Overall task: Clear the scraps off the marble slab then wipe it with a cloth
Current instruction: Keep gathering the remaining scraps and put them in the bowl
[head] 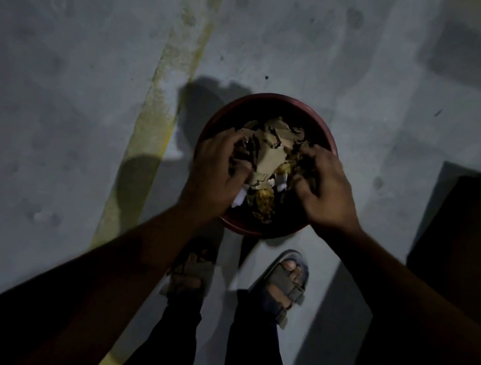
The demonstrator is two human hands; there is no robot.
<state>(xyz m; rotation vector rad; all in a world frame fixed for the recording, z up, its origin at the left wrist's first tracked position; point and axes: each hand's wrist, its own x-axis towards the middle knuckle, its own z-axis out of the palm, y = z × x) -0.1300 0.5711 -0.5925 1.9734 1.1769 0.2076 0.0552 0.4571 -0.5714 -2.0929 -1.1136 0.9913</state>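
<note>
Both hands are over a red bin (273,100) on the grey floor (57,88). The left hand (218,172) curls its fingers round scraps (272,152) at the bin's 9 o'clock side; the right hand (323,193) curls over scraps at 3 o'clock, though whether it grips or only presses them I cannot tell.

The step looks like dropping or packing scraps into the bin. To do it well, keep both hands low inside the rim, so light pieces do not spill onto the floor.

The bin is heaped nearly full with brown paper-like pieces, yellow bits at 6 o'clock and white bits beside them.

The slab is not in view. Sandalled feet (282,285) stand at the bin's 6 o'clock; a dark box (478,238) sits at 3 o'clock.
</note>
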